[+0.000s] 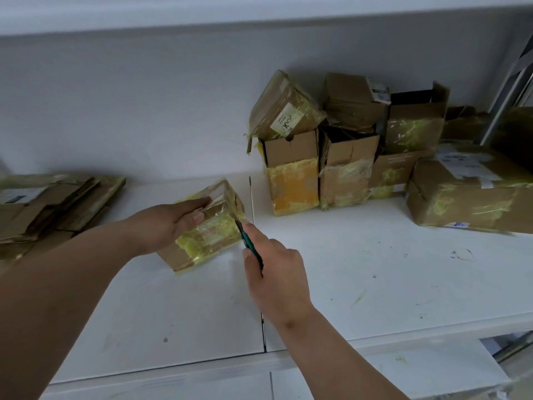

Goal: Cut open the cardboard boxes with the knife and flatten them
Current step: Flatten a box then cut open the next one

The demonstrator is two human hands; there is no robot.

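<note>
Resting on the top of a small taped cardboard box, the left hand lies with its fingers straight and close together, flat along the box's upper face, the thumb laid beside them toward the near side. Nothing is curled round the box; the hand only presses on it.

The box sits tilted on a white shelf, a little left of the seam between two shelf panels, wrapped in clear and yellowish tape.

The right hand grips a knife with a teal handle. Its fingers are curled round the handle, and the forefinger stretches along the top toward the blade end. The tip of the knife meets the right edge of the box; the blade itself is too small and dark to make out clearly.

At the left of the shelf lies a stack of flattened cardboard, well apart from the hands. At the back right stands a cluster of uncut boxes, some piled on others, several with flaps open and patched with yellow tape. A longer box with a white label lies at the far right.
</note>
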